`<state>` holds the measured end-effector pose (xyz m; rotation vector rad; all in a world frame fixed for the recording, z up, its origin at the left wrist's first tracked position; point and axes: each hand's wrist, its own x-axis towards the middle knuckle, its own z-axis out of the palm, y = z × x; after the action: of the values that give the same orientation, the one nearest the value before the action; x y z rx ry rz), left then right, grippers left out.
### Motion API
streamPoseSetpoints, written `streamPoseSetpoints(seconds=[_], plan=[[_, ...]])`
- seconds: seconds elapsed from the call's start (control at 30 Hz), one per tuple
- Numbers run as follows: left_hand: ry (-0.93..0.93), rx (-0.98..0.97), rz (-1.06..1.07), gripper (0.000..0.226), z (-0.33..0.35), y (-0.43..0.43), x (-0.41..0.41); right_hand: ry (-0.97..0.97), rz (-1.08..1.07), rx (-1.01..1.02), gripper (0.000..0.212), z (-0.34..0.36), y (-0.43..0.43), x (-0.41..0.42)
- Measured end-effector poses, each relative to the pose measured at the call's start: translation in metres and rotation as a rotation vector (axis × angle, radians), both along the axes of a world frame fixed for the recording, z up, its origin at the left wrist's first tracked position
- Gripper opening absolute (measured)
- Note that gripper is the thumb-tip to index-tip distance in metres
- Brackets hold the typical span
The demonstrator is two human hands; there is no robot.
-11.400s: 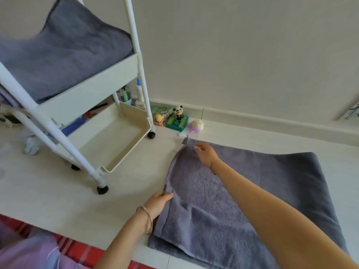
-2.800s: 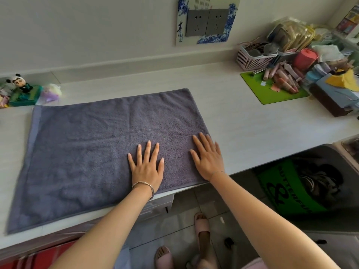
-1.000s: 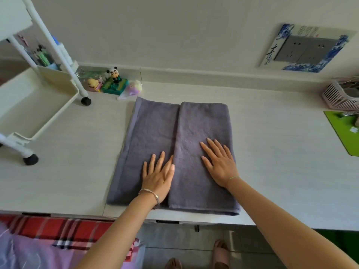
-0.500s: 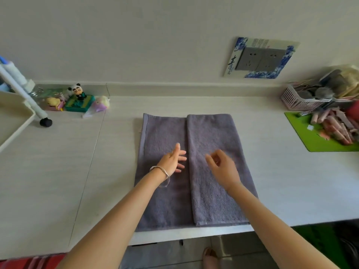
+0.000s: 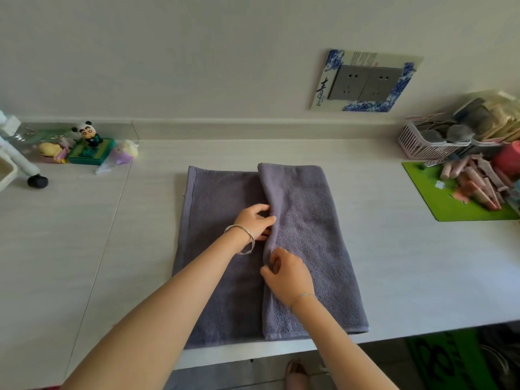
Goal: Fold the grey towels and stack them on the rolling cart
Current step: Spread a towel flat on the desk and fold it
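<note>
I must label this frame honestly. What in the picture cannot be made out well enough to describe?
Head view only:
- rolling cart: cut off by the left edge; only a leg, a caster and a tray corner show, so no stacked towels are visible.
- left hand: its fingertips are hidden under the grey towel flap, which the right hand also pinches.
- pink basket: its contents are jumbled and too small to name.

Grey towel (image 5: 309, 235) — half-folded, flat.

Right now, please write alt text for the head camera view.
The left hand and right hand pinch the folded edge of a grey towel on a white counter. Toys stand far left, a green mat right.
</note>
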<state>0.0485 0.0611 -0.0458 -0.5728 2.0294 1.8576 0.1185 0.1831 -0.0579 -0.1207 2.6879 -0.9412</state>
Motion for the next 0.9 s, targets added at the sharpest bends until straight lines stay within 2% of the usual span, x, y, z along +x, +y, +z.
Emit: streamPoseSetpoints(seconds=[0.17,0.27,0.33,0.4,0.43,0.5,0.53,0.57,0.67,0.73,0.77,0.83,0.9], plan=[[0.21,0.217,0.095,0.037,0.054,-0.008,0.001,0.002,-0.062,-0.477,0.022,0.056,0.006,-0.011],[0.296,0.291,0.133,0.036,0.091,-0.042,0.006,0.013,0.053,-0.652,0.018,0.099,-0.015,-0.012],[0.269,0.208,0.178,0.031,0.091,-0.068,0.015,-0.004,0.181,-0.594,0.015,0.103,-0.041,-0.007],[0.119,-0.056,0.223,0.026,0.071,-0.088,0.029,-0.079,0.287,-0.462,0.013,0.082,-0.07,0.004],[0.016,-0.134,0.248,0.031,0.053,-0.099,0.038,-0.147,0.323,-0.399,0.012,0.064,-0.084,0.009],[-0.144,-0.118,0.303,0.047,0.018,-0.111,0.054,-0.229,0.363,-0.235,0.01,0.028,-0.099,0.019],[-0.17,-0.133,0.309,0.05,0.002,-0.118,0.061,-0.21,0.362,-0.164,0.011,0.014,-0.104,0.024],[-0.156,-0.169,0.294,0.049,-0.013,-0.124,0.064,-0.163,0.334,-0.133,0.012,0.004,-0.106,0.028],[-0.06,-0.267,0.244,0.024,-0.027,-0.129,0.068,-0.031,0.309,-0.035,0.023,0.001,-0.108,0.04],[0.028,-0.352,0.175,0.028,-0.019,-0.125,0.068,0.035,0.382,0.109,0.03,0.004,-0.111,0.045],[0.081,-0.376,0.145,0.033,-0.013,-0.122,0.067,0.039,0.397,0.124,0.026,0.006,-0.113,0.045],[0.2,-0.354,0.109,0.042,0.002,-0.12,0.065,0.02,0.361,-0.013,0.011,0.015,-0.116,0.041],[0.335,-0.329,0.115,0.045,0.019,-0.123,0.06,0.059,0.291,-0.202,0.014,0.028,-0.117,0.036]])
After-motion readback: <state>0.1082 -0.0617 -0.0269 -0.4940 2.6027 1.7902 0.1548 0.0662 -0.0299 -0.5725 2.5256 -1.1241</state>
